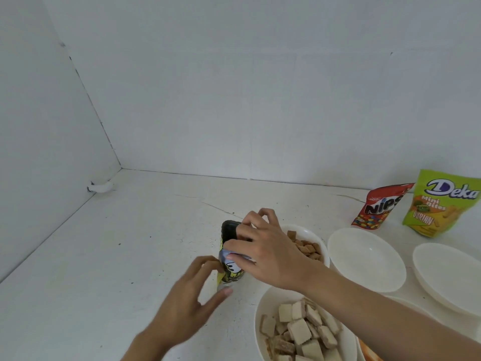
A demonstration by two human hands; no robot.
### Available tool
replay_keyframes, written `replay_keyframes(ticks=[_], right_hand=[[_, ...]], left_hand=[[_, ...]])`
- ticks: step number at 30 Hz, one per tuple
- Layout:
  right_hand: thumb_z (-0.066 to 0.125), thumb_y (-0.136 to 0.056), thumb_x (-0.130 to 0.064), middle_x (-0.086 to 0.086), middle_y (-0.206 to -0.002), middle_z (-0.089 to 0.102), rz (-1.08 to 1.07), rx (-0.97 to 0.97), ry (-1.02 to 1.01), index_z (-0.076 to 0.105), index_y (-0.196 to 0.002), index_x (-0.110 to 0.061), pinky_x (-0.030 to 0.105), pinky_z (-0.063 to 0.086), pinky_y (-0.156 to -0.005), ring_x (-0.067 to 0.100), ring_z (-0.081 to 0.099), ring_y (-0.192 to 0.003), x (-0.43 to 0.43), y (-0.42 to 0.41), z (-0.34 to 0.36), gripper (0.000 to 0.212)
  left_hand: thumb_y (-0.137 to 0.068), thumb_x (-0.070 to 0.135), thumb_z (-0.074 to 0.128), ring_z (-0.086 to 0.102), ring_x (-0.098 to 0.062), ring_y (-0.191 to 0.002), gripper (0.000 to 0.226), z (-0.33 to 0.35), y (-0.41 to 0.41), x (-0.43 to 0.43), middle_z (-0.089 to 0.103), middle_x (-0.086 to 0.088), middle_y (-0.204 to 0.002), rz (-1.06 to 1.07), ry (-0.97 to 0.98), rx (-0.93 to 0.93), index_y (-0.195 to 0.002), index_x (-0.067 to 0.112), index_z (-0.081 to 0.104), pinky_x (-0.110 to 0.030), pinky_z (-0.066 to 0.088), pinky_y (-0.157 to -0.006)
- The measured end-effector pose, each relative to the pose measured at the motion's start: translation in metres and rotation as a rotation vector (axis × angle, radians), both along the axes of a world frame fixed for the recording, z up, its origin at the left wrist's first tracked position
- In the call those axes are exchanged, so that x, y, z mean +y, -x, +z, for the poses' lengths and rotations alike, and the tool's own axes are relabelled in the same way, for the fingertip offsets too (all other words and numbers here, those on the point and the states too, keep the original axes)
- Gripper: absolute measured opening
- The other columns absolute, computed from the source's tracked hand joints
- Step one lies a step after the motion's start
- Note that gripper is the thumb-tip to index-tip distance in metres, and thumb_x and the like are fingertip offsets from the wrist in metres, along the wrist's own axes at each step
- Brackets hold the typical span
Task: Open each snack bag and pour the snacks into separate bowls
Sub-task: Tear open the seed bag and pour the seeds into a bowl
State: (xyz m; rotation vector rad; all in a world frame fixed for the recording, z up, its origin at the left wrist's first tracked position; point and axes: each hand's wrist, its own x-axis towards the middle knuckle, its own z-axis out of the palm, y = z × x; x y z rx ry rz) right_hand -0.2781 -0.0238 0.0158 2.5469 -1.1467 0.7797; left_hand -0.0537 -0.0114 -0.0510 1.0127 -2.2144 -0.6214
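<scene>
A black and yellow snack bag (pixel 230 233) stands on the white table. My right hand (pixel 263 250) grips its upper part from the right, fingers curled round it. My left hand (pixel 194 287) pinches the bag's lower left edge. Just behind my right hand a white bowl (pixel 311 234) holds small brown snacks. Nearer to me a second white bowl (pixel 263 306) holds pale wafer squares. Two white bowls with nothing in them, one (pixel 365 259) in the middle and one (pixel 447 274) at the right edge, stand to the right. A red Nips bag (pixel 378 208) and a green Deka bag (pixel 440 204) stand at the back right.
White walls close the table at the back and on the left. A small white object (pixel 102 188) lies in the far left corner. Something orange (pixel 371 351) peeks out at the bottom edge beside the wafer bowl.
</scene>
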Motion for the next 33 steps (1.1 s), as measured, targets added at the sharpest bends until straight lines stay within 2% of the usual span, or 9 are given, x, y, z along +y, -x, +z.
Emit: replay_keyframes(ticks=[4,7,11,13,16,21,24,27,33], right_hand=[[0.062,-0.096,-0.029,-0.005,-0.112,0.058,0.021,0.022,-0.076,0.068,-0.094,-0.022,0.046,0.036,-0.101,0.019,0.047,-0.118,-0.009,-0.008,0.006,0.010],[0.059,-0.098,-0.025,-0.005,-0.127,0.059,0.049,0.012,-0.199,0.068,-0.098,-0.020,0.052,0.022,-0.117,0.017,0.042,-0.136,-0.015,-0.016,0.006,0.010],[0.057,-0.099,-0.022,-0.005,-0.117,0.059,-0.039,-0.176,-0.307,0.063,-0.104,-0.018,0.058,0.019,-0.119,0.016,0.051,-0.120,-0.021,-0.018,0.014,0.008],[0.059,-0.099,-0.022,-0.005,-0.108,0.058,-0.098,-0.314,-0.296,0.060,-0.101,-0.018,0.053,0.028,-0.115,0.014,0.051,-0.108,-0.024,-0.015,0.026,0.005],[0.059,-0.099,-0.021,-0.005,-0.097,0.055,-0.128,-0.446,-0.229,0.057,-0.096,-0.015,0.041,0.041,-0.094,0.012,0.047,-0.093,-0.023,-0.010,0.046,0.006],[0.059,-0.098,-0.020,-0.006,-0.094,0.054,-0.173,-0.562,-0.155,0.057,-0.095,-0.012,0.040,0.044,-0.082,0.014,0.047,-0.091,-0.004,0.009,0.069,0.009],[0.060,-0.098,-0.023,-0.006,-0.092,0.055,-0.204,-0.639,-0.133,0.058,-0.094,-0.012,0.032,0.045,-0.076,0.015,0.048,-0.088,0.011,0.033,0.077,0.012],[0.062,-0.097,-0.022,-0.009,-0.089,0.051,-0.242,-0.649,-0.093,0.059,-0.092,-0.011,0.023,0.040,-0.072,0.013,0.048,-0.084,0.028,0.063,0.084,0.012],[0.071,-0.090,-0.017,-0.002,-0.082,0.058,-0.223,-0.661,-0.015,0.062,-0.084,-0.010,0.034,0.046,-0.066,0.017,0.055,-0.074,0.075,0.151,0.093,0.012]], left_hand=[[-0.100,0.036,0.057,0.060,-0.005,-0.108,0.020,-0.023,0.020,0.002,0.053,0.018,-0.120,0.156,-0.007,0.124,-0.119,0.034,0.053,-0.022,0.052,-0.083],[-0.097,0.023,0.061,0.061,-0.004,-0.108,0.033,-0.027,0.026,-0.003,0.055,0.021,-0.118,0.201,-0.008,0.194,-0.122,0.040,0.049,-0.018,0.051,-0.089],[-0.097,0.008,0.059,0.063,-0.010,-0.110,0.024,-0.024,0.024,-0.004,0.061,0.009,-0.119,0.192,0.104,0.303,-0.114,0.026,0.058,-0.018,0.053,-0.086],[-0.094,0.004,0.054,0.061,-0.011,-0.115,0.024,-0.016,0.024,-0.007,0.061,0.003,-0.122,0.192,0.166,0.367,-0.110,0.020,0.060,-0.016,0.053,-0.084],[-0.100,0.016,0.050,0.061,-0.016,-0.119,0.018,0.003,0.031,-0.014,0.062,0.002,-0.126,0.167,0.141,0.444,-0.110,0.018,0.065,-0.017,0.053,-0.085],[-0.098,0.020,0.063,0.060,-0.010,-0.119,0.037,0.022,0.051,-0.017,0.060,0.017,-0.127,0.143,0.099,0.434,-0.130,0.037,0.054,-0.015,0.053,-0.085],[-0.093,0.021,0.065,0.059,-0.016,-0.120,0.050,0.024,0.069,-0.015,0.058,0.016,-0.129,0.133,0.077,0.404,-0.133,0.046,0.049,-0.022,0.057,-0.082],[-0.098,0.027,0.065,0.061,-0.022,-0.119,0.041,0.032,0.095,-0.009,0.061,0.009,-0.127,0.075,0.068,0.427,-0.132,0.045,0.052,-0.030,0.058,-0.083],[-0.091,0.020,0.067,0.066,-0.029,-0.112,0.039,0.046,0.167,0.027,0.067,-0.007,-0.117,-0.026,-0.133,0.564,-0.126,0.036,0.060,-0.040,0.059,-0.084]])
